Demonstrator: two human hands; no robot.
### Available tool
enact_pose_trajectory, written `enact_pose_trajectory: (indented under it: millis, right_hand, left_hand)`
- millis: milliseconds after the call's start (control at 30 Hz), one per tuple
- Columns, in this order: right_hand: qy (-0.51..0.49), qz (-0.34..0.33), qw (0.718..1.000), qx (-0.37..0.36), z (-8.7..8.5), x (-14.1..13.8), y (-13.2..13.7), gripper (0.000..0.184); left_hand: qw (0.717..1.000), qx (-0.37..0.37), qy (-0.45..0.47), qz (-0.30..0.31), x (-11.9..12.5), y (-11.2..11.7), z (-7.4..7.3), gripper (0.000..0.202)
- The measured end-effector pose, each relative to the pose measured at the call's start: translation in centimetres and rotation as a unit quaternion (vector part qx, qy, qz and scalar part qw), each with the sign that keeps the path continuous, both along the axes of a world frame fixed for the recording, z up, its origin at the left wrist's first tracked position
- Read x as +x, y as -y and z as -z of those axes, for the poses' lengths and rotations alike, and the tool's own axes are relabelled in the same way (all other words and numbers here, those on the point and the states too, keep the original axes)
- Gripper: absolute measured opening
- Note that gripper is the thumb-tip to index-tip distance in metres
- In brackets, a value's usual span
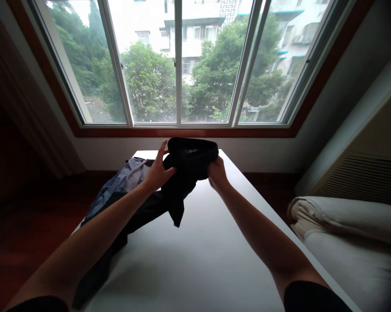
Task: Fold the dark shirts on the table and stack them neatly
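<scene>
A black garment (187, 167) hangs lifted above the far half of a white table (195, 260), one corner drooping down toward the tabletop. My left hand (157, 171) pinches its left edge, thumb and fingers partly raised. My right hand (216, 172) is closed on its right edge. Both arms stretch forward over the table.
A heap of grey and dark blue clothes (124, 190) lies along the table's left side and hangs over the edge. A wide window (179, 65) fills the wall behind. White bedding (345, 225) sits to the right, below a vented wall unit (367, 175). Dark red floor lies left.
</scene>
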State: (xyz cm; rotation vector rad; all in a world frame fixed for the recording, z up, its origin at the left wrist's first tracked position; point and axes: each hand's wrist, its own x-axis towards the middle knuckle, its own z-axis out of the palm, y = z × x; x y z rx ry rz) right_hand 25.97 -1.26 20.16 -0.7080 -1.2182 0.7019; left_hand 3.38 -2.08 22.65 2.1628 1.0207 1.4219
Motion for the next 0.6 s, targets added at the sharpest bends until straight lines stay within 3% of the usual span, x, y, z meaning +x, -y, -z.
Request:
enact_pose_trajectory:
  millis: [100,167,267,333,433,500,600]
  right_hand:
    - [0.072,0.034,0.993,0.083,-4.3,1.7,0.8,0.007]
    - [0.101,0.055,0.984,0.133,-7.3,3.1,1.5,0.006]
    - [0.139,0.076,0.973,0.168,-12.4,5.7,3.3,0.01]
    - [0.215,0.065,0.963,0.152,-15.5,7.7,4.7,0.013]
    - [0.382,0.104,0.912,0.109,-18.8,10.8,6.4,0.022]
    - [0.466,0.177,0.86,0.106,-19.7,12.6,6.9,0.025]
    - [0.542,0.255,0.79,0.13,-19.6,14.6,6.9,0.026]
  left_hand:
    - [0.984,-0.149,0.095,-0.011,0.3,-0.3,-0.9,0.103]
    - [0.966,-0.242,0.085,0.026,0.1,-0.3,-2.3,0.098]
    - [0.941,-0.324,0.008,0.096,-0.9,-0.4,-5.1,0.058]
    - [0.96,-0.272,-0.011,0.071,-2.0,-0.7,-7.4,0.032]
    - [0.992,-0.108,0.005,-0.066,-3.9,-1.0,-11.7,0.022]
    - [0.986,-0.002,-0.002,-0.166,-4.8,-0.6,-14.6,0.021]
    - [0.948,0.174,-0.082,-0.254,-5.3,1.7,-18.2,0.018]
